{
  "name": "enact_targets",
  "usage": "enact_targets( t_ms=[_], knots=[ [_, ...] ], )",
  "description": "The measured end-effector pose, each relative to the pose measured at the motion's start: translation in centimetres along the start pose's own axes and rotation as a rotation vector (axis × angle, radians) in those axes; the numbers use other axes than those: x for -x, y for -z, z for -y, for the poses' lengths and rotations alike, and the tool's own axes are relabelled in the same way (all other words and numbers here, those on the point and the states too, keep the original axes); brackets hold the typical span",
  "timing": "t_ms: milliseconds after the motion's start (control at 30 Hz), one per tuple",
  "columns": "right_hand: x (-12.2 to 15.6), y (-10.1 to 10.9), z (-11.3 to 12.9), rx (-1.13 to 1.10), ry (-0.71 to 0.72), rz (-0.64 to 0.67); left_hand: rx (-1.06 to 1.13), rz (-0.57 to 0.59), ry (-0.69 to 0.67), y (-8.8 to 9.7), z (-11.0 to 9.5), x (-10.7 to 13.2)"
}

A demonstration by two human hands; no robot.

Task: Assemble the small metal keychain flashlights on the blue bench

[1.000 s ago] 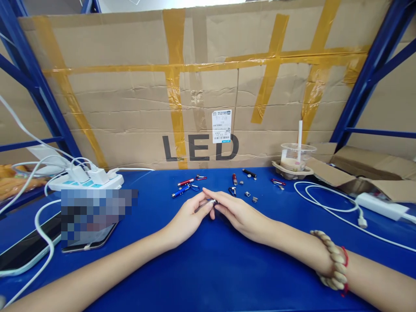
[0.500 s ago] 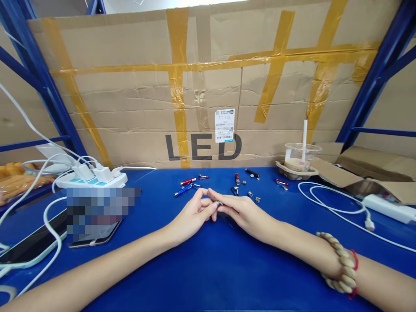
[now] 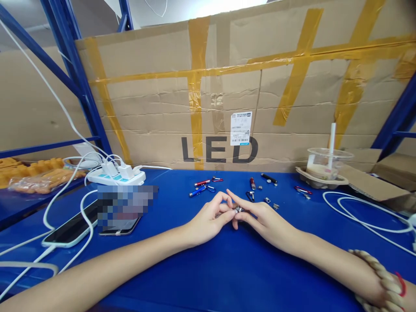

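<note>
My left hand (image 3: 211, 219) and my right hand (image 3: 260, 219) meet on the blue table (image 3: 208, 268), fingertips pinched together on a small silver part (image 3: 238, 209). Just beyond the hands lie a blue keychain flashlight (image 3: 198, 191) and a red keychain flashlight (image 3: 203, 183) with carabiner clips. A dark red flashlight body (image 3: 252, 183), a black flashlight body (image 3: 268, 178) and several small metal pieces (image 3: 270, 201) lie to the right of them. A red carabiner (image 3: 303, 190) rests further right.
A taped cardboard sheet (image 3: 247, 95) marked LED stands behind the table. A drink cup with a straw (image 3: 327, 162) sits at back right beside white cables (image 3: 364, 212). A power strip (image 3: 117, 175), two phones (image 3: 69, 229) and cables lie at left.
The camera has turned left, so everything has slid right in view. My hands stay together on the small part, the fingers shifting only slightly.
</note>
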State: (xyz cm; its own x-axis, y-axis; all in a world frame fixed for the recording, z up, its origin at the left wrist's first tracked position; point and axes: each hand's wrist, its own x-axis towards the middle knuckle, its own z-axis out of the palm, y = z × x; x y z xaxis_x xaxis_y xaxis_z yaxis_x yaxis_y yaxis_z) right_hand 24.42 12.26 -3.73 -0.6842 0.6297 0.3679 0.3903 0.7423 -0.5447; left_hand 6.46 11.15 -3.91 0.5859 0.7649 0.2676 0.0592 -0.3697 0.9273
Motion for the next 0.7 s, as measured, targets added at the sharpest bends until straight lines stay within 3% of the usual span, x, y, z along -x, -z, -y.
enact_targets(
  t_ms=[200,467,700],
  knots=[
    [0.12,-0.59,-0.13,0.121,0.082,-0.066,0.088,-0.034,0.015,-0.14,0.43,-0.28],
    [0.47,-0.86,-0.21,0.181,-0.012,-0.053,0.235,-0.019,0.049,-0.14,0.11,-0.29],
    [0.37,-0.78,-0.15,0.166,-0.048,-0.055,0.271,0.004,-0.015,0.00,0.59,-0.34]
  ],
)
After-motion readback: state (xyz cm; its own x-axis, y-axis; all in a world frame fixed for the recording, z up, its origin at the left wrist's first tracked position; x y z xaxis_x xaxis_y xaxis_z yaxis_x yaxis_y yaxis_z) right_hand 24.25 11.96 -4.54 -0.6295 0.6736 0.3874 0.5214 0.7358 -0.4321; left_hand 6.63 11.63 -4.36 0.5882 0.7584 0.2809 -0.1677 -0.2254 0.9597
